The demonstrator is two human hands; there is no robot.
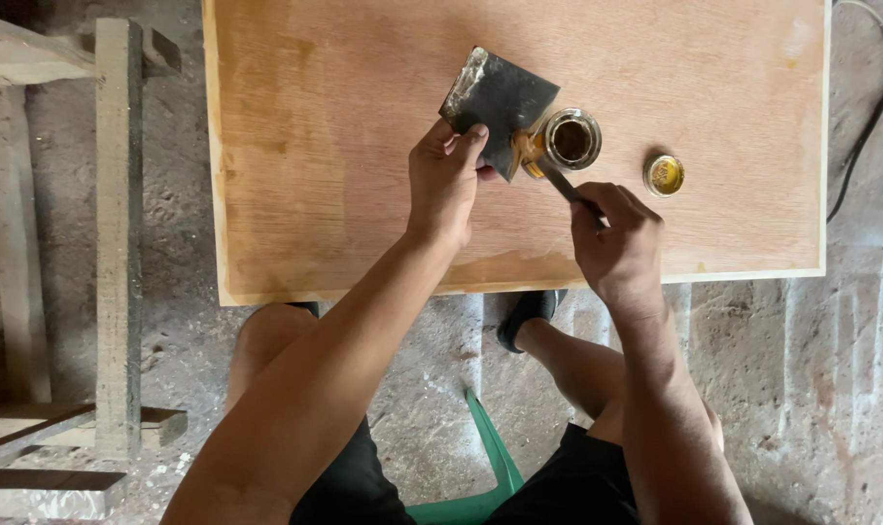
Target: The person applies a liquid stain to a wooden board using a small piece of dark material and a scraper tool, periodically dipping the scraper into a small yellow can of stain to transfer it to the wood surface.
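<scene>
A dark flat scraper blade (498,97) is held tilted over the plywood worktop (363,146), its lower corner brought just beside the open glass jar (570,140), apparently so that the orange-brown paste (527,148) can be loaded onto it. The left hand (445,180) is closed on the blade's lower edge, thumb and fingers pinching it. The right hand (618,238) is wrapped round a thin dark tool (563,185), whose tip is angled up to the blade's corner at the jar's rim. The jar's yellow lid (664,175) lies apart to the right. Both forearms are extended from a seated position, wrists bent inward.
</scene>
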